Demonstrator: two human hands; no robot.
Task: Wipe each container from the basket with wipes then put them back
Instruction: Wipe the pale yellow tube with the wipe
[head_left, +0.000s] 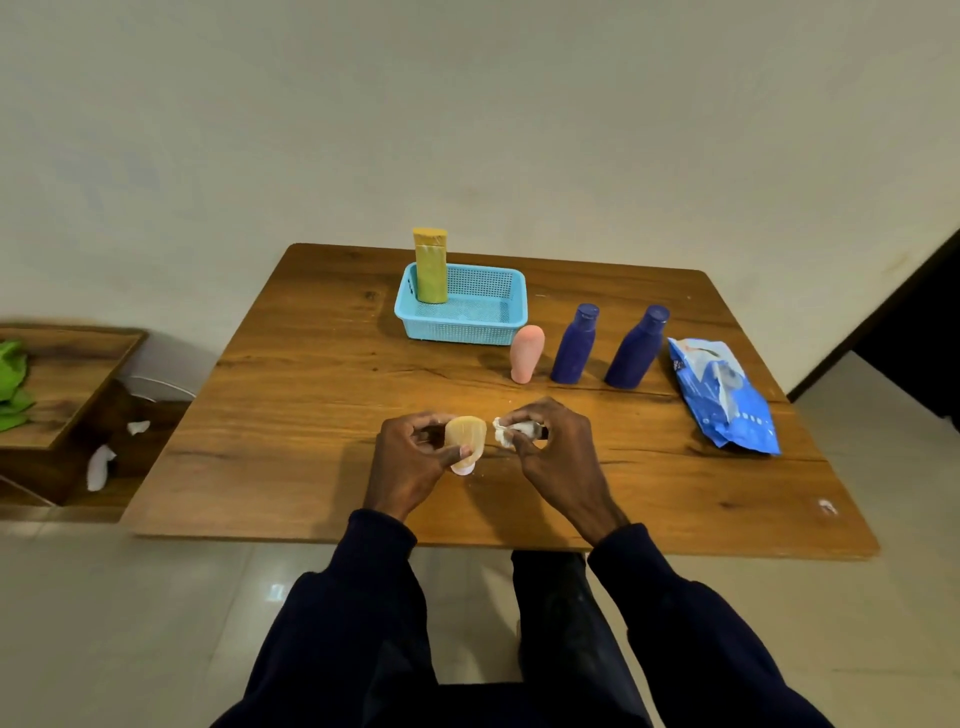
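Fingers (423, 422) of our left hand (410, 462) curl round a tube (465, 435). Our right hand (556, 452) pinches a wipe (511, 431) just beside it.

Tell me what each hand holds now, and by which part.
The left hand grips a small yellow tube around its body, above the cap. The right hand pinches a crumpled wipe, bunched together.
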